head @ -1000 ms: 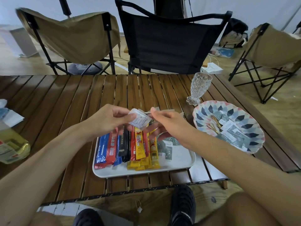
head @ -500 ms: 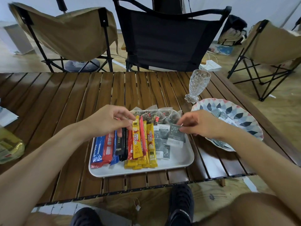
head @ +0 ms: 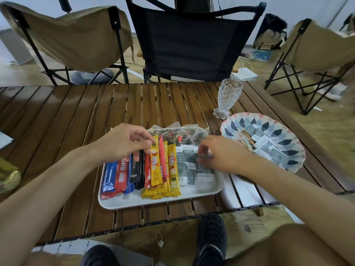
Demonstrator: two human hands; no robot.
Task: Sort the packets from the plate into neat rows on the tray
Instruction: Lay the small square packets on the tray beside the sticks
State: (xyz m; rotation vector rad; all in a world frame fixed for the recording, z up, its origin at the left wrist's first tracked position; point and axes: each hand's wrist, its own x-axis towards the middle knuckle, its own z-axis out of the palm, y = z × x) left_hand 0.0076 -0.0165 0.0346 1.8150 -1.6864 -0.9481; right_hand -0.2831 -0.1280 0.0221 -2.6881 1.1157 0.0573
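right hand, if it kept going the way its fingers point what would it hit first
The right hand points left across the tray, holding a dark packet just above the grey sachets. Going straight on, it would probably meet the yellow Nescafe sticks first, though its height above them is unclear.

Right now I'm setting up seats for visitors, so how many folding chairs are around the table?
3. A tan chair stands behind the table's far left, a black chair behind its middle, and another tan chair off to the right. More may sit outside the view.
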